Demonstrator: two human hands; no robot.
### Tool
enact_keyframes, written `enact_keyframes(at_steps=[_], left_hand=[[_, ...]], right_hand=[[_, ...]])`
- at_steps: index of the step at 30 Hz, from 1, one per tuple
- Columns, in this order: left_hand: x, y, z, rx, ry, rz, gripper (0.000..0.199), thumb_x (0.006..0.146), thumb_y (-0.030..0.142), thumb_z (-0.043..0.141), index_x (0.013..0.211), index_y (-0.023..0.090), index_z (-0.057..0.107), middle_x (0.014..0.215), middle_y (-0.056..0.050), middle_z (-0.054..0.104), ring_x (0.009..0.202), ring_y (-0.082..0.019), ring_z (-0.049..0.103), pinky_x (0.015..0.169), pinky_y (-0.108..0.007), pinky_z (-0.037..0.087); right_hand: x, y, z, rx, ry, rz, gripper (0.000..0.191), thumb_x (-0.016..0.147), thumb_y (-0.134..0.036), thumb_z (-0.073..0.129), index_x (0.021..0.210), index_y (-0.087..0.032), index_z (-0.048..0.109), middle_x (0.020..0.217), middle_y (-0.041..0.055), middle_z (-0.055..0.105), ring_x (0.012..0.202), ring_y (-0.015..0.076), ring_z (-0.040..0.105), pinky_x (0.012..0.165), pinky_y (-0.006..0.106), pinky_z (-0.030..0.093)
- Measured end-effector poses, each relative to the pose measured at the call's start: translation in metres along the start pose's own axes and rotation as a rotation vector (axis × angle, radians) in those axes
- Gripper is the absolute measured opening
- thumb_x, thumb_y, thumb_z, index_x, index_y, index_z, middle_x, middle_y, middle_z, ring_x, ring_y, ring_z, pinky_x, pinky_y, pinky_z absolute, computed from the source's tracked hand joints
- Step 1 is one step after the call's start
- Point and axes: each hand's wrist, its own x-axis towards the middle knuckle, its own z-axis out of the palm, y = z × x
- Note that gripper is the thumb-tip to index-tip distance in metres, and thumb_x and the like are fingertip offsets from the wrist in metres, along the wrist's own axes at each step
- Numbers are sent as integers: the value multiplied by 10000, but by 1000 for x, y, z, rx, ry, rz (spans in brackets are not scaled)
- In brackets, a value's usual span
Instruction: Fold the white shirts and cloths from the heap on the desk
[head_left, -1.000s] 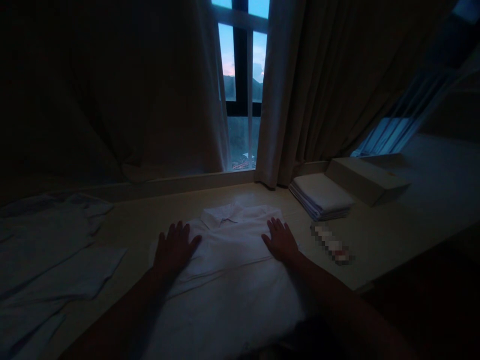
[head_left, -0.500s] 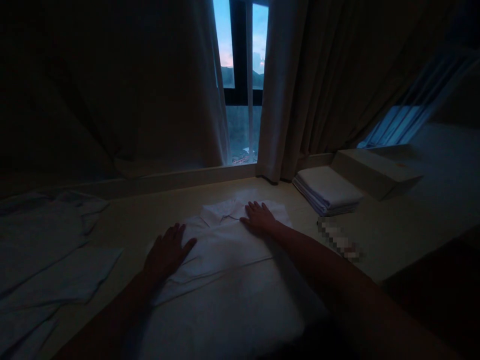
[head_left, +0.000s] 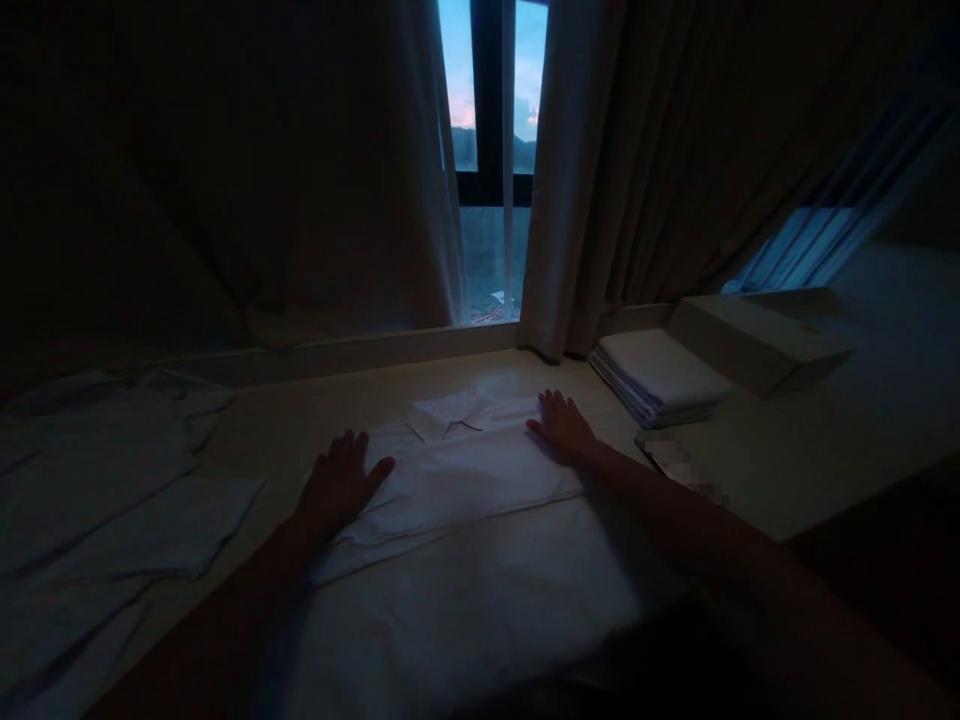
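A white collared shirt lies in front of me on a pale surface, its collar toward the window and a folded layer across its upper part. My left hand rests on the shirt's left edge, fingers spread and thumb pointing right. On the shirt's upper right part lies my right hand, palm down with its fingers apart. Neither hand grips anything. The room is dim, so fine creases in the cloth are hard to see.
More white clothing lies spread at the left. A stack of folded white cloth sits at the right, beside a box. A partly blurred flat object lies near my right forearm. Curtains flank the window.
My right hand has slid right across the shirt, away from the collar. My left hand has stayed at the left edge. The view has shifted slightly.
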Motion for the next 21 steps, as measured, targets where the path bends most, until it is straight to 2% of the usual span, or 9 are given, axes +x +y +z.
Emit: enact_keyframes(at_steps=[2,5,8,9,10,12,16,19,21], left_hand=[[-22,7,-12,-16,67,-28,816,867,624,211,1477,81,223,1560,-182,199,1435,-314,179,1122,-493,206],[-87,17,-23,-11,76,-55,747,880,578,223,1457,108,295,1561,-158,215,1443,-297,162,1131,-501,199],[-173,24,-24,23,26,-23,673,857,502,319,1436,163,369,1560,-103,245,1455,-280,125,1142,-505,180],[-200,24,-23,42,10,-13,606,830,449,374,1379,209,467,1544,-80,292,1453,-292,130,1143,-525,162],[-224,24,-23,60,-46,56,535,793,398,429,1297,273,560,1522,-49,341,1448,-313,141,1142,-551,132],[-261,22,-26,90,-47,13,475,713,353,509,1163,329,658,1473,-40,422,1438,-366,142,1125,-605,92],[-298,20,-40,-43,65,-178,531,687,409,517,1195,308,634,1372,-72,534,1416,-340,219,1120,-566,174],[-312,21,-45,-154,152,-300,605,722,477,458,1262,227,568,1305,-116,571,1338,-324,353,1087,-513,269],[-317,21,-44,-141,208,-380,643,746,537,417,1240,149,555,1254,-161,575,1259,-340,425,1060,-498,300]], right_hand=[[-31,-9,-11,-27,52,-116,734,947,-614,234,1507,-140,209,1576,101,131,1452,250,54,1161,442,29],[-101,-22,-15,-29,45,-231,641,951,-581,297,1491,-236,276,1581,49,112,1453,248,47,1161,465,24],[-168,-28,-7,15,-33,-210,570,970,-533,268,1484,-287,287,1564,26,194,1445,239,123,1161,479,80],[-184,-28,-4,18,-32,-181,574,966,-533,283,1483,-284,294,1563,29,197,1444,249,127,1159,487,92],[-197,-29,-1,15,-13,-142,576,965,-526,287,1482,-272,300,1563,35,196,1444,254,124,1160,490,96],[-217,-28,3,4,55,-62,590,963,-519,290,1479,-234,313,1564,55,191,1446,260,111,1164,492,93],[-254,-25,15,25,214,49,590,945,-503,332,1458,-211,350,1551,80,239,1442,262,136,1166,486,117],[-287,-18,32,120,379,127,555,924,-466,397,1404,-189,402,1503,134,330,1400,288,256,1123,485,240],[-303,-13,41,209,501,211,514,917,-443,423,1333,-142,441,1396,186,433,1313,301,377,1062,470,328]])
